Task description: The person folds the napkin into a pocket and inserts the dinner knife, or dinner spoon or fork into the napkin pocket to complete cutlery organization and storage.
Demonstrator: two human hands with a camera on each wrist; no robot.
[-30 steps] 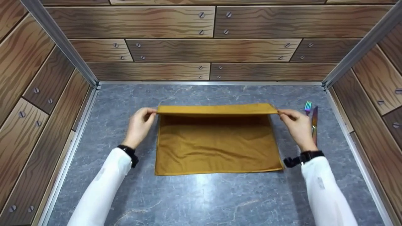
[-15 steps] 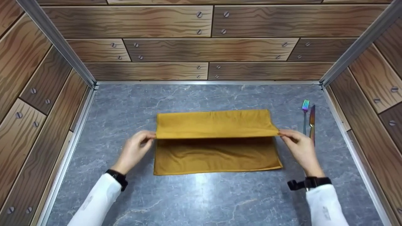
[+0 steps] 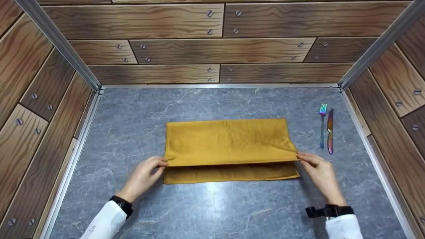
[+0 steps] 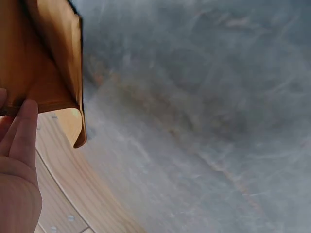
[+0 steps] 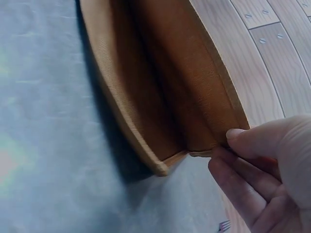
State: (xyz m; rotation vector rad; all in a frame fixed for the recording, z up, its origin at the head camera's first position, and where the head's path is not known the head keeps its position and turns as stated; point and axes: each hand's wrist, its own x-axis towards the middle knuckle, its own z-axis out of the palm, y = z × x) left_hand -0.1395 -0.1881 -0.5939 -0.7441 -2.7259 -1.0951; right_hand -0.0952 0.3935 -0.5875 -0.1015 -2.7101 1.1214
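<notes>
A mustard-yellow cloth napkin (image 3: pixel 229 142) lies on the grey marbled tabletop, its far half folded over toward the person. My left hand (image 3: pixel 144 176) pinches the flap's near left corner, and my right hand (image 3: pixel 320 176) pinches the near right corner. Between them the flap's edge hangs slightly above the lower layer, which shows as a darker strip in front. In the left wrist view, fingers (image 4: pixel 24 131) hold the hem of the napkin (image 4: pixel 34 63). Thumb and fingers of the right hand (image 5: pixel 272 174) grip its corner in the right wrist view, with a gap between the layers.
A rainbow-coloured fork (image 3: pixel 322 126) and a matching table knife (image 3: pixel 330 132) lie side by side to the right of the napkin. Wood-patterned walls (image 3: pixel 219 49) enclose the tabletop (image 3: pixel 212 212) at the back and both sides.
Both hands have drawn the napkin's raised edge toward the person and lowered it, covering most of the lower layer. The right hand has moved away from the fork and knife, which now show fully.
</notes>
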